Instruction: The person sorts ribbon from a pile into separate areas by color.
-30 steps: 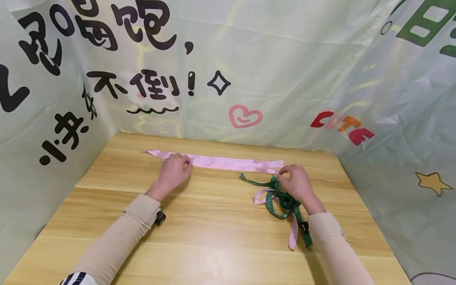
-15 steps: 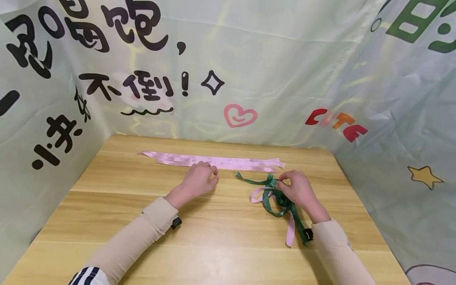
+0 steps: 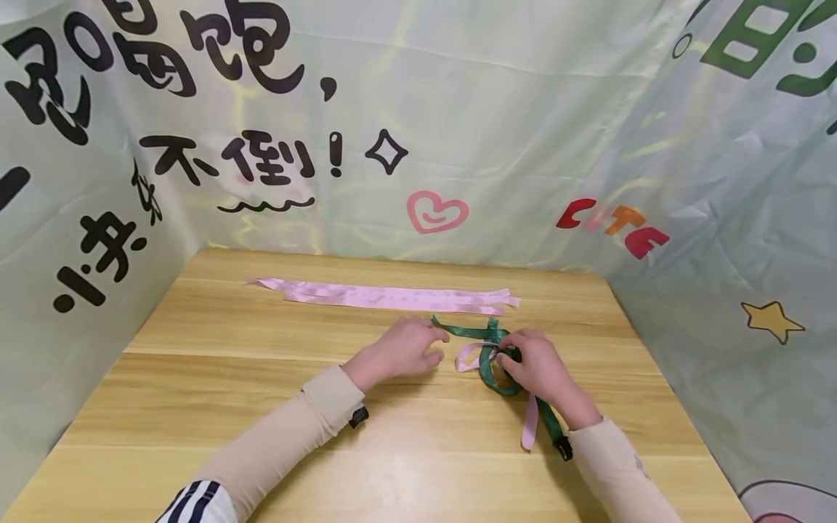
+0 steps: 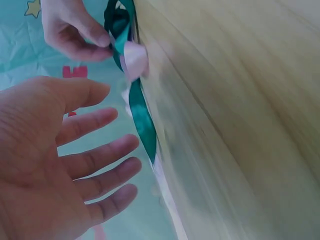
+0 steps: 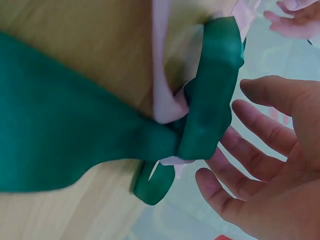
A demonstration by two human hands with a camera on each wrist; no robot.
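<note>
A green ribbon (image 3: 549, 421) lies loosely coiled on the right half of the table, tangled with a narrow pink ribbon (image 3: 530, 425). Over the coil is my right hand (image 3: 539, 367); the right wrist view shows its fingers relaxed and spread beside the green loop (image 5: 212, 90), gripping nothing. My left hand (image 3: 402, 349) is just left of the tangle, near the green ribbon's free end. Its fingers (image 4: 100, 157) are extended and apart, with nothing held. Behind both hands, flat pink ribbon strips (image 3: 392, 296) stretch across the table.
The wooden table (image 3: 261, 407) is bounded at the back and sides by a pale printed cloth (image 3: 497, 109). A black wrist device (image 3: 358, 416) shows under the left cuff, and another (image 3: 564, 448) by the right cuff.
My left hand has left the flat pink strips and moved right and nearer, towards the green ribbon. My right hand has come down from the strips' right end onto the coil.
</note>
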